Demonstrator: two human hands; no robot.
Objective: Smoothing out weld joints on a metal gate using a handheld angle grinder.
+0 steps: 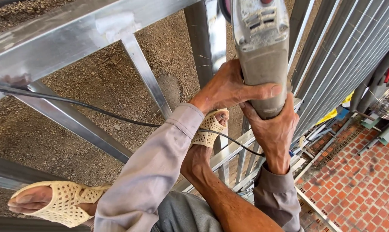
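Left foot: a foot in a cream woven sandal (61, 202) stood at the lower left, on a dark rail of the frame over the gravelly ground (95, 86).
Cable: a black cable (74, 103) ran in from the left edge, crossed the slanted steel bars and dipped behind the left sleeve (147, 172) toward the hands.
Frame: a bright steel frame (65, 34) filled the top left, with one upright bar (207, 38) rising just left of the tool.
Left hand: the left hand (228, 88) was clamped on the tool's grey body from the left, fingers curled behind it and the thumb laid flat across the front (a firm hold, by the look of it).
Tool: the angle grinder (261, 56) pointed straight up and away from the person, its long axis near vertical in the view, tail end down between both hands; the disc end went out of view at the top edge.
Right hand: the right hand (273, 129) cupped the tail from below and the right, fingers closed around it, sitting lower than the left.
Relation: both hands touched the grinder; the left sat nearer the working end, right against the upright bar.
Right side: ribbed metal sheeting (344, 56) slanted down to red brick paving (357, 172) well below.
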